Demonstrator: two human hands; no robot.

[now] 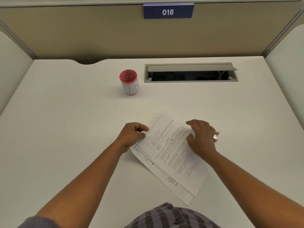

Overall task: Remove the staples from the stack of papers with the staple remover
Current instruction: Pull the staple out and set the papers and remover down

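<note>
A stack of printed papers (171, 155) lies slanted on the white desk (65, 129) in front of me. My left hand (133, 135) pinches the stack's upper left edge between thumb and curled fingers. My right hand (201, 137) rests over the stack's right edge with relaxed, spread fingers. A red staple remover (216, 137) peeks out from behind the right hand on the desk; most of it is hidden, and I cannot tell whether the hand touches it. No staple is visible.
A red mesh cup with a white label (129, 82) stands at the desk's middle back. A grey cable hatch (190, 72) is open to its right. Cubicle walls enclose the desk on three sides, with a blue "016" sign (168, 12).
</note>
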